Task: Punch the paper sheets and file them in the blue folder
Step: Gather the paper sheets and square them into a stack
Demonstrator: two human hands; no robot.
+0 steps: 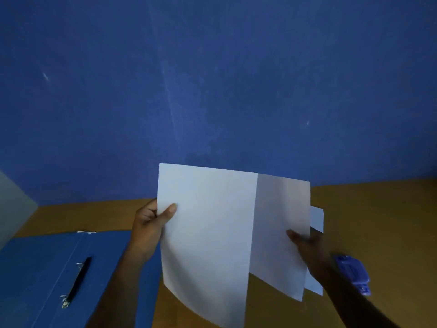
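White paper sheets (208, 233), blue folder (47, 268), blue wall (212, 79), ochre table (378, 221).

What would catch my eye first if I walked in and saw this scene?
The white paper sheets held up in mid-frame, the left hand pinching their left edge and the right hand at their right edge. Behind them rises a deep blue wall. On the wooden table, the open blue folder lies lower left and a blue hole punch lower right.
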